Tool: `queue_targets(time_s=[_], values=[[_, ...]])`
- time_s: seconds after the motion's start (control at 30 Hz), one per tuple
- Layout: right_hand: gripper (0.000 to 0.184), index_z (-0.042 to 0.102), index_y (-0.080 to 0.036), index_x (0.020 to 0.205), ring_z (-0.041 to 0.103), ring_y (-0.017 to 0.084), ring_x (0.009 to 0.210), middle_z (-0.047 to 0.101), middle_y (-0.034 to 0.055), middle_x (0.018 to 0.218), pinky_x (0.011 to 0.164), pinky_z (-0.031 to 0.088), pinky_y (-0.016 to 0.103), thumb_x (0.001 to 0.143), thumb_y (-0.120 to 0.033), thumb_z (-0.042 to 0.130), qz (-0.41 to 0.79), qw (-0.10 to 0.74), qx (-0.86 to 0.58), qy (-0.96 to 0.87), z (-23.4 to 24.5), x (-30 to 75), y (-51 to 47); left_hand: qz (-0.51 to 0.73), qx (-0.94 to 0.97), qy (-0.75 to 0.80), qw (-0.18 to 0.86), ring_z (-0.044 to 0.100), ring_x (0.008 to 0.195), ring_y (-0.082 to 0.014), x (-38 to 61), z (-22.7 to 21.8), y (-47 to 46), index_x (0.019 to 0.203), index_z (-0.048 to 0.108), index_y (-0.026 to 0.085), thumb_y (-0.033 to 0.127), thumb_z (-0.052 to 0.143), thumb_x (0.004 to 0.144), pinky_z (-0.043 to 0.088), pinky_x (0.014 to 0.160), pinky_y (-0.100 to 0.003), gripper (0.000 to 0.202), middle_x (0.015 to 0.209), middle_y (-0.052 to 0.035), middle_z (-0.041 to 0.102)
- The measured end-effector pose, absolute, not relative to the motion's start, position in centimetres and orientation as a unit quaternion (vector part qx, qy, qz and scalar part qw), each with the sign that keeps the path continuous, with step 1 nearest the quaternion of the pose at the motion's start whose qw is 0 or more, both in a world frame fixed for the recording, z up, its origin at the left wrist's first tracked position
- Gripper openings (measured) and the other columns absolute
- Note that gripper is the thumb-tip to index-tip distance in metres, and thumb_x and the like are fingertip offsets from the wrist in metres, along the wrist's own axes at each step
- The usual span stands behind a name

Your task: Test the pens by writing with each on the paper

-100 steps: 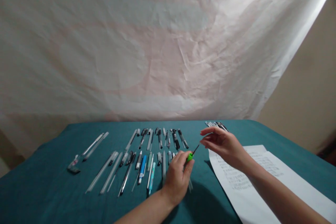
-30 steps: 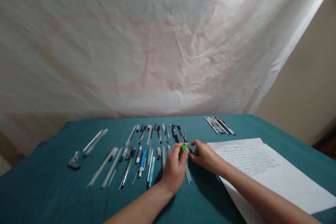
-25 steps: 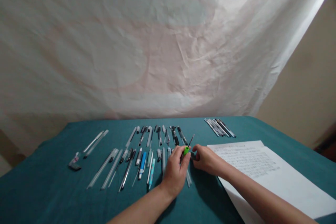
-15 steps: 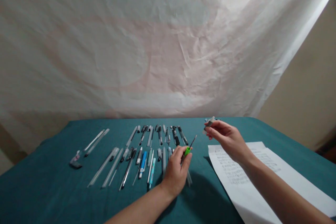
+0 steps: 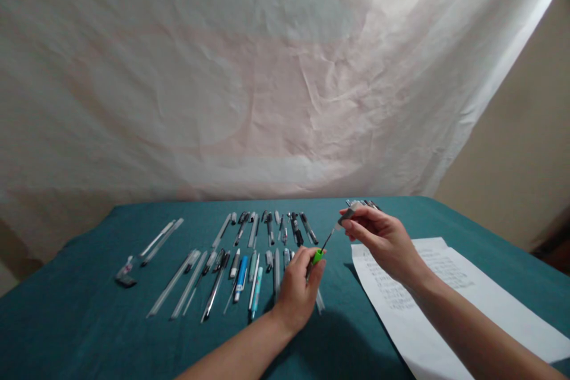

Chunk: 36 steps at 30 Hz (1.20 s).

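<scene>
My left hand (image 5: 297, 294) is closed around a pen part with a bright green end (image 5: 317, 256). A thin dark pen refill (image 5: 328, 240) sticks up out of that green end, slanting to the right. Between thumb and fingertips my right hand (image 5: 378, 236) pinches a small grey piece with a clear tip (image 5: 347, 217), which looks like a pen's front section. The refill's point meets the clear tip of this piece; whether it is inside cannot be made out. Both hands are raised above the table, and much of the green-ended part is hidden in my left palm.
Dismantled pens, caps and refills lie in two rows, with a blue pen (image 5: 241, 279) and a turquoise pen (image 5: 257, 294) near my left forearm. Handwritten paper (image 5: 463, 314) lies under my right arm. Further left are two clear tubes (image 5: 162, 240) and a small clear-and-dark object (image 5: 125, 276).
My right hand has moved left and slightly down, bringing the grey piece from apart to the refill's point. My left hand has stayed nearly still.
</scene>
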State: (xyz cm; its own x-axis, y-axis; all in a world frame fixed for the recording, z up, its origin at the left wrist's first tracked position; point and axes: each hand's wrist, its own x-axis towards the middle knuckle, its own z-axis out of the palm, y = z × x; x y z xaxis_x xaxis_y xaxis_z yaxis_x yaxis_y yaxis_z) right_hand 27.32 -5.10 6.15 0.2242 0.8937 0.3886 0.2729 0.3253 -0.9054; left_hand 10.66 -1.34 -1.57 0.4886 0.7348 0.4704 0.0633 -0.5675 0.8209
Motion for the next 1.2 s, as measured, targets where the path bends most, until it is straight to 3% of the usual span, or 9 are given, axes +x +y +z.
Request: queue_targets(time_s=[0.5,1.03,1.2], values=[[0.024,0.058,-0.016,0.076,0.048,0.008,0.056,0.054,-0.0022,0.063,0.053,0.039,0.021,0.07,-0.038,0.065,0.388,0.508,-0.48,-0.601,3.8,26.2,-4.3,0.431,0.778,0.264,0.374,0.051,0.081,-0.0153,10.9,-1.8,-1.3,0.095,0.054,0.017,0.028,0.043,0.088,0.039,0.074,-0.025,0.017,0.086,-0.0035,0.053],[0.034,0.05,-0.017,0.079,0.049,0.009,0.054,0.052,-0.0027,0.06,0.052,0.04,0.021,0.073,-0.049,0.058,0.376,0.498,-0.483,-0.614,2.6,25.8,-4.0,0.452,0.772,0.27,0.357,0.052,0.077,-0.0157,10.9,-1.4,-1.5,0.088,0.058,0.017,0.03,0.041,0.088,0.04,0.071,-0.026,0.022,0.08,-0.0038,0.055],[0.034,0.047,-0.017,0.076,0.049,0.009,0.053,0.053,-0.0028,0.06,0.051,0.04,0.022,0.072,-0.049,0.059,0.368,0.497,-0.499,-0.607,2.0,25.9,-3.8,0.446,0.775,0.274,0.356,0.053,0.078,-0.0159,10.8,-1.5,-1.4,0.093,0.058,0.017,0.028,0.042,0.088,0.039,0.071,-0.026,0.021,0.082,-0.0042,0.055]])
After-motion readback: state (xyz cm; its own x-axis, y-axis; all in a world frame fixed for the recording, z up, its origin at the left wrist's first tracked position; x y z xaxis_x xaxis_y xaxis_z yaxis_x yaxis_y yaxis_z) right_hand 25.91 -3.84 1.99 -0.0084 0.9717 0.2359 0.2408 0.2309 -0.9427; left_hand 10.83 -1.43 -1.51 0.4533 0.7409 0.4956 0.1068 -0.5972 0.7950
